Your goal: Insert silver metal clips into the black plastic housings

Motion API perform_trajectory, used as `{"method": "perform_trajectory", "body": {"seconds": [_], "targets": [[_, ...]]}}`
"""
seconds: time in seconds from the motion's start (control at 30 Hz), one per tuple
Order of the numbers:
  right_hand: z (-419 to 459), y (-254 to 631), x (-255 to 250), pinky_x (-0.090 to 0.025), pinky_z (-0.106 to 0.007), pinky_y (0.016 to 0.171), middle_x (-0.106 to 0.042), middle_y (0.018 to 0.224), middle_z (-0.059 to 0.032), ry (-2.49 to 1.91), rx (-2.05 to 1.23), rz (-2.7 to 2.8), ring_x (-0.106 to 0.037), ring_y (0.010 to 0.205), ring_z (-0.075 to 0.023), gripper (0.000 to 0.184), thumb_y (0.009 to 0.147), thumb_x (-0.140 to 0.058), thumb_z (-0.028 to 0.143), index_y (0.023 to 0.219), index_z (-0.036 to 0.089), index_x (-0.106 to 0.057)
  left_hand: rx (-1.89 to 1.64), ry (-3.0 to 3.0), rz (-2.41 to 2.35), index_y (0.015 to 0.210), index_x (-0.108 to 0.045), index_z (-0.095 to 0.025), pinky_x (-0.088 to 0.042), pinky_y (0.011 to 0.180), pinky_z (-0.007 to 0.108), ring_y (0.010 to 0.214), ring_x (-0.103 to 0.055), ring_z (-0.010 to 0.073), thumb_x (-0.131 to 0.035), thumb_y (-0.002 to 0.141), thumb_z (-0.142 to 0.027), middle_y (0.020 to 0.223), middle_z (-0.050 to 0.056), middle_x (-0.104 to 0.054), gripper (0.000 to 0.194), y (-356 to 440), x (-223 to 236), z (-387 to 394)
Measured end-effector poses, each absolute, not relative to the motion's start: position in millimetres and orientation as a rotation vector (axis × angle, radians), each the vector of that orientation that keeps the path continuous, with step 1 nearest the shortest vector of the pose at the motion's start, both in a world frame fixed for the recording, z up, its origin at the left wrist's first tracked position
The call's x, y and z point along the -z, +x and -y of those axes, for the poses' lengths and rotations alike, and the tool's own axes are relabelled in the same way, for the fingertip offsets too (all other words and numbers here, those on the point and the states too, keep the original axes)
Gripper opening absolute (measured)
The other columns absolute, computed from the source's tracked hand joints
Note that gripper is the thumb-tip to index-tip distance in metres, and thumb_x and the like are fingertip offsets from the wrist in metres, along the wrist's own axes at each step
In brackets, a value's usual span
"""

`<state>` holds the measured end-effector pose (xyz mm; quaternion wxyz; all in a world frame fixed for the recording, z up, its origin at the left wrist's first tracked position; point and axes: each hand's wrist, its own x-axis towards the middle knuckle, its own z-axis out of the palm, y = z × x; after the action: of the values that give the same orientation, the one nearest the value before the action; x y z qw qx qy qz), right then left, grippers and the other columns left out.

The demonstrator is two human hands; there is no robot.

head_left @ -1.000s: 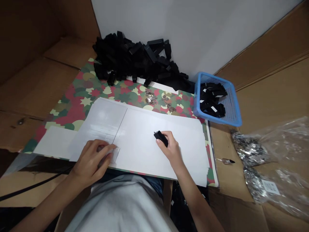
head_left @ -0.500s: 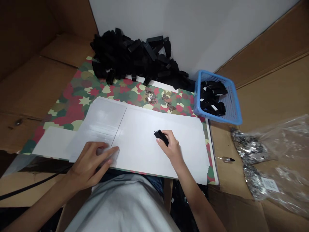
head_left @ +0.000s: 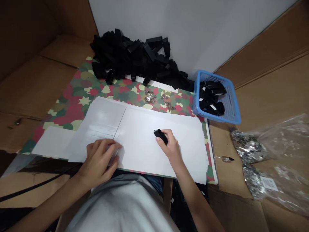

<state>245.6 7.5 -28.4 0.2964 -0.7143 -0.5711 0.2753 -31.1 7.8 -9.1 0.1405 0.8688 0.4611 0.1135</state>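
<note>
Right hand (head_left: pixel 170 149) pinches a black plastic part (head_left: pixel 160 136) above white card (head_left: pixel 145 145); left hand (head_left: pixel 100 159) sits on the card's near edge. Heap of black parts (head_left: pixel 130 54) behind, blue mesh basket (head_left: pixel 212 117) at right.

Corner of a work area lined with cardboard sheets (head_left: pixel 31 87), in dim indoor light.
Plain white wall (head_left: pixel 183 32) at the back, meeting a brown corrugated panel (head_left: pixel 270 87) along a slanting edge at right; creased, scuffed sheets on the left, flattened cardboard (head_left: pixel 231 209) low at right. Soft, even light, darkest toward the upper left corner.
</note>
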Motion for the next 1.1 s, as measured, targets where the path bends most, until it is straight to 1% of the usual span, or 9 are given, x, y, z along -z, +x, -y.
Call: {"method": "perform_trajectory", "body": {"seconds": [0.17, 0.33, 0.43, 0.53, 0.63, 0.77, 0.93, 1.03, 1.1], "targets": [[-8.2, 245.6, 32.7, -0.051, -0.029, 0.069, -0.071, 0.089, -0.0028, -1.841, -0.721, 1.497, -0.069, 0.083, -0.0226, 0.025, 0.082, -0.053, 0.044, 0.098, 0.025, -0.054, -0.313, 2.384, -1.381, 0.103, -0.055, -0.021, -0.039, 0.081, 0.047, 0.101, -0.049, 0.0320, -0.048, 0.080, -0.020, 0.108, 0.011, -0.054, 0.025, -27.3, 5.9, -11.9], [-8.5, 245.2, 26.8, -0.052, -0.030, 0.071, -0.072, 0.092, -0.0038, -1.855, -0.751, 1.521, -0.069, 0.085, -0.0233, 0.024, 0.082, -0.053, 0.043, 0.097, 0.025, -0.053, -0.172, 2.258, -1.361, 0.085, -0.052, -0.020, -0.039, 0.077, 0.047, 0.095, -0.046, 0.0305, -0.048, 0.075, -0.019, 0.104, 0.009, -0.050, 0.011, -18.7, -3.3, -25.7], [-8.6, 245.0, 24.5, -0.052, -0.031, 0.071, -0.072, 0.091, -0.0039, -1.863, -0.763, 1.523, -0.069, 0.085, -0.0235, 0.024, 0.082, -0.053, 0.043, 0.097, 0.025, -0.053, -0.095, 2.223, -1.298, 0.080, -0.049, -0.020, -0.039, 0.078, 0.046, 0.096, -0.045, 0.0291, -0.048, 0.075, -0.018, 0.104, 0.007, -0.050, 0.006, -17.3, -8.3, -35.4], [-8.7, 245.0, 24.6, -0.052, -0.031, 0.072, -0.072, 0.093, -0.0041, -1.863, -0.771, 1.524, -0.069, 0.087, -0.0239, 0.024, 0.081, -0.053, 0.043, 0.097, 0.025, -0.053, -0.054, 2.168, -1.184, 0.079, -0.049, -0.021, -0.038, 0.083, 0.046, 0.098, -0.046, 0.0271, -0.045, 0.076, -0.014, 0.103, 0.005, -0.051, 0.008, -20.2, -14.2, -44.9], [-8.9, 244.8, 24.7, -0.052, -0.031, 0.070, -0.071, 0.092, -0.0042, -1.877, -0.788, 1.529, -0.069, 0.085, -0.0240, 0.025, 0.082, -0.053, 0.044, 0.098, 0.025, -0.054, -0.056, 2.078, -1.063, 0.079, -0.048, -0.022, -0.041, 0.085, 0.043, 0.097, -0.047, 0.0241, -0.042, 0.078, -0.013, 0.099, 0.003, -0.051, 0.010, -26.1, -20.5, -52.7], [-8.8, 244.6, 24.7, -0.051, -0.031, 0.070, -0.071, 0.090, -0.0039, -1.883, -0.796, 1.534, -0.068, 0.083, -0.0237, 0.025, 0.082, -0.052, 0.044, 0.099, 0.024, -0.054, -0.123, 1.958, -0.940, 0.075, -0.046, -0.022, -0.044, 0.080, 0.034, 0.093, -0.049, 0.0210, -0.041, 0.083, -0.017, 0.095, 0.003, -0.051, 0.010, -38.7, -26.4, -58.0], [-8.3, 245.0, 25.3, -0.050, -0.031, 0.071, -0.071, 0.091, -0.0037, -1.877, -0.808, 1.522, -0.068, 0.086, -0.0241, 0.026, 0.081, -0.053, 0.044, 0.099, 0.024, -0.054, -0.274, 1.675, -0.916, 0.075, -0.048, -0.021, -0.042, 0.070, 0.028, 0.083, -0.049, 0.0190, -0.044, 0.091, -0.029, 0.091, 0.005, -0.051, 0.018, -60.5, -30.3, -57.1], [-8.7, 245.0, 26.3, -0.050, -0.032, 0.073, -0.071, 0.092, -0.0038, -1.843, -0.807, 1.528, -0.068, 0.086, -0.0244, 0.026, 0.081, -0.054, 0.043, 0.098, 0.024, -0.054, -0.410, 1.457, -0.955, 0.070, -0.049, -0.020, -0.039, 0.066, 0.028, 0.081, -0.047, 0.0211, -0.051, 0.086, -0.038, 0.088, 0.007, -0.052, 0.024, -71.2, -30.7, -54.9], [-9.2, 245.0, 27.6, -0.050, -0.032, 0.073, -0.071, 0.091, -0.0037, -1.832, -0.809, 1.522, -0.068, 0.086, -0.0247, 0.025, 0.080, -0.055, 0.043, 0.098, 0.025, -0.054, -0.542, 1.334, -0.977, 0.069, -0.054, -0.020, -0.038, 0.066, 0.029, 0.081, -0.047, 0.0225, -0.055, 0.081, -0.042, 0.084, 0.006, -0.052, 0.025, -75.6, -29.6, -53.2]]}}
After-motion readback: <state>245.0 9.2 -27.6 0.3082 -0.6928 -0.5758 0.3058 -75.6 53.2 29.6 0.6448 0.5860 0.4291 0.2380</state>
